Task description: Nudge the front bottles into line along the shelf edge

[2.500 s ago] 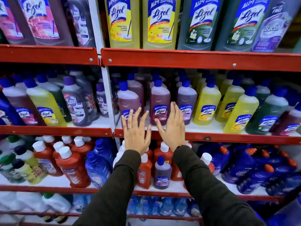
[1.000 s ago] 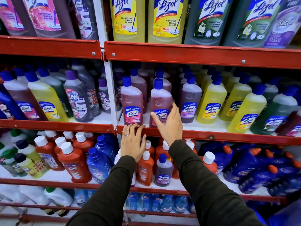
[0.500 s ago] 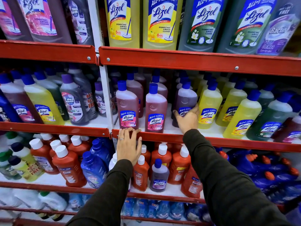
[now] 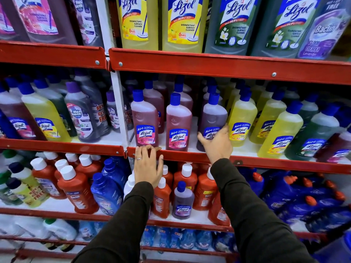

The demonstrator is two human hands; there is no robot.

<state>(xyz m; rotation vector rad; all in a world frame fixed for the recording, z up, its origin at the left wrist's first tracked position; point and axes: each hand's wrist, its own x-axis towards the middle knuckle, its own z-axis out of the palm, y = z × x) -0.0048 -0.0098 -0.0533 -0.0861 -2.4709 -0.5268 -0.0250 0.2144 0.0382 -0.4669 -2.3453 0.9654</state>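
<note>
My right hand (image 4: 215, 143) grips the lower part of a purple Lizol bottle (image 4: 211, 116) with a blue cap, standing at the front of the middle shelf. Thumb and fingers wrap round its base and label. Left of it stand two pink Lizol bottles (image 4: 145, 122) (image 4: 178, 126), upright and facing forward. My left hand (image 4: 147, 168) rests on the red front lip of the middle shelf (image 4: 266, 164), fingers hooked over the edge just below the left pink bottle. It holds no bottle. Both arms wear dark sleeves.
Yellow Lizol bottles (image 4: 242, 120) and green ones (image 4: 315, 133) fill the shelf to the right. Large bottles (image 4: 182, 23) stand on the top shelf. Below are orange bottles (image 4: 77, 192), blue ones (image 4: 108, 190) and a small purple bottle (image 4: 182, 200). A white upright (image 4: 117, 103) divides the bays.
My right hand moved right from the pink bottle to the purple one and now grips it lower down. My left hand dropped from the shelf bottles onto the red lip and stays there.
</note>
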